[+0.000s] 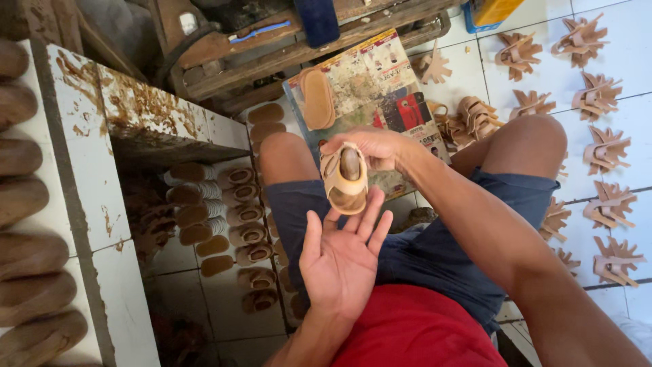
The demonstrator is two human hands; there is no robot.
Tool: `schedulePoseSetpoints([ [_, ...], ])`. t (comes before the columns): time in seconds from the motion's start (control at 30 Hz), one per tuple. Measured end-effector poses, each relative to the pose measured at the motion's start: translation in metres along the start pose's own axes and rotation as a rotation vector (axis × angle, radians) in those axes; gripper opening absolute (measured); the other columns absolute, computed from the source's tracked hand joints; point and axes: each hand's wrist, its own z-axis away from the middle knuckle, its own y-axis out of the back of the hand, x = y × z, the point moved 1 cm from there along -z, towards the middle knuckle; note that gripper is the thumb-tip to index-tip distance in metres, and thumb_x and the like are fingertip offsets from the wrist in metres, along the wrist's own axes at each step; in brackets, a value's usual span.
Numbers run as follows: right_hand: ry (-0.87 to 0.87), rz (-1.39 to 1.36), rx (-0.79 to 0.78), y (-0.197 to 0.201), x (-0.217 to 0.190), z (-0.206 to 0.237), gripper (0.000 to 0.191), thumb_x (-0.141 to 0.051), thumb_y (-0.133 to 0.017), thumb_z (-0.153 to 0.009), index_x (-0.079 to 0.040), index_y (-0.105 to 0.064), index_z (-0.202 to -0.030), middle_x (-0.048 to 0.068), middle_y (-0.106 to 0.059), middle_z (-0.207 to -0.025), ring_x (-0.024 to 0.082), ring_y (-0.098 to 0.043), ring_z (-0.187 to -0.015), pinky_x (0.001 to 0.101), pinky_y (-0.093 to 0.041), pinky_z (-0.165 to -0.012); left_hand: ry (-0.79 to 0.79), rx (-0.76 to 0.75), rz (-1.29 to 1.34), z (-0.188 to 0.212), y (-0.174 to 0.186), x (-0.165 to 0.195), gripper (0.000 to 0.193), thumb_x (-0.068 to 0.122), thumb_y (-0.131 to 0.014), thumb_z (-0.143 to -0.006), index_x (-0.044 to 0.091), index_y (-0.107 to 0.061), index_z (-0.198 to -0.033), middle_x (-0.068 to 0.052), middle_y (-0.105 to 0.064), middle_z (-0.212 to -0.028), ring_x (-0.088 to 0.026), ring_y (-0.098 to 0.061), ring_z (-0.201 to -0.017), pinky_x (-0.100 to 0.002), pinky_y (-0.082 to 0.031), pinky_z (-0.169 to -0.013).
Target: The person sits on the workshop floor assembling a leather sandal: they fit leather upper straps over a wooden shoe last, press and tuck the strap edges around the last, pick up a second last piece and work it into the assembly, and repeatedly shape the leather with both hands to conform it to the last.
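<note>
My right hand (370,148) grips a small tan sandal (345,180) with a strap upper, holding it upright over my lap. A dark wooden form shows inside the sandal. My left hand (343,258) is open just below it, palm up, fingers spread, fingertips touching the sandal's lower edge. I sit with bare knees, blue shorts and a red shirt.
A tan sole (316,98) lies on a printed sheet (380,81) in front of my knees. Rows of finished small sandals (241,217) lie on the floor under a white tiled bench (88,156). Several cut leather uppers (598,95) are spread on the white tiles at right.
</note>
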Motion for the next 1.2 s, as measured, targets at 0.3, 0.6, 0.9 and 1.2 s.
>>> schedulePoseSetpoints([
  [0.3,0.231,0.511,0.327,-0.019,-0.023,0.039,0.037,-0.029,-0.080,-0.070,0.003,-0.076,-0.087,0.007,-0.077,-0.075,0.017,-0.073,-0.064,0.0303,-0.058,-0.054,0.092,0.222,-0.096,0.000,0.026,-0.001,0.064,0.050,-0.040,-0.105,-0.004,-0.055,-0.137,-0.026,-0.061,-0.135,-0.036,-0.060,-0.126,-0.045,-0.048,-0.105],
  [0.6,0.422,1.157,0.553,-0.066,-0.026,0.093,0.049,-0.043,-0.083,-0.076,0.002,-0.074,-0.091,0.019,-0.072,-0.073,0.025,-0.072,-0.069,0.0387,-0.055,-0.068,0.143,0.083,-0.109,-0.007,0.067,0.003,0.060,0.048,-0.043,-0.109,-0.005,-0.059,-0.132,-0.024,-0.070,-0.113,-0.032,-0.071,-0.097,-0.041,-0.056,-0.088],
  [0.9,0.509,0.922,0.136,-0.040,-0.005,0.077,0.068,-0.026,-0.088,-0.076,-0.014,-0.067,-0.139,0.004,-0.076,-0.128,0.027,-0.064,-0.080,0.0385,-0.051,-0.068,-0.500,-0.255,-1.425,-0.017,0.059,0.101,0.031,0.004,-0.088,-0.081,0.004,-0.060,-0.095,-0.020,-0.064,-0.135,-0.030,-0.066,-0.118,-0.041,-0.055,-0.100],
  [1.2,0.935,1.205,-0.016,-0.069,0.013,0.016,0.023,-0.007,-0.074,-0.090,-0.005,-0.071,-0.113,0.010,-0.068,-0.103,0.027,-0.069,-0.095,0.0375,-0.055,-0.080,-0.622,-0.436,-2.025,-0.025,0.051,0.144,0.029,0.005,-0.088,-0.079,0.005,-0.066,-0.099,-0.016,-0.066,-0.130,-0.036,-0.068,-0.118,-0.040,-0.057,-0.097],
])
